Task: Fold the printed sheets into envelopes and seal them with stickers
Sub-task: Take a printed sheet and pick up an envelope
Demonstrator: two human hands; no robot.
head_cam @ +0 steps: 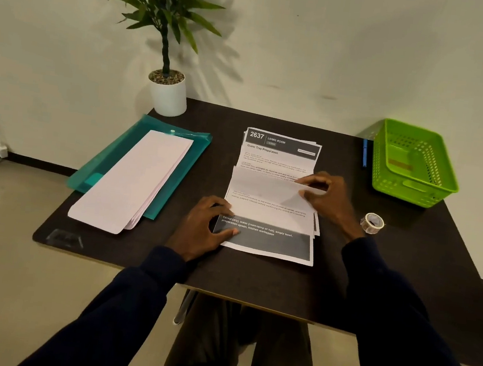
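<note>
The sheet (269, 216) lies mid-worktop (283, 284), long axis running away from the person. The left hand (205, 227) presses its near-left corner, fingers spread, gripping nothing. The right hand (325, 198), nearer the fold, pinches the folded-over portion at the right edge.

I've got dark table (253, 280) w/ potted plant (168, 91), teal folder (120, 151), printed sheets (273, 213), green basket (414, 184), blue pen (364, 153), sticker roll (372, 223).

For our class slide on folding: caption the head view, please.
Mid-fold: left hand presses the printed sheet flat while right hand pinches its folded flap.
</note>
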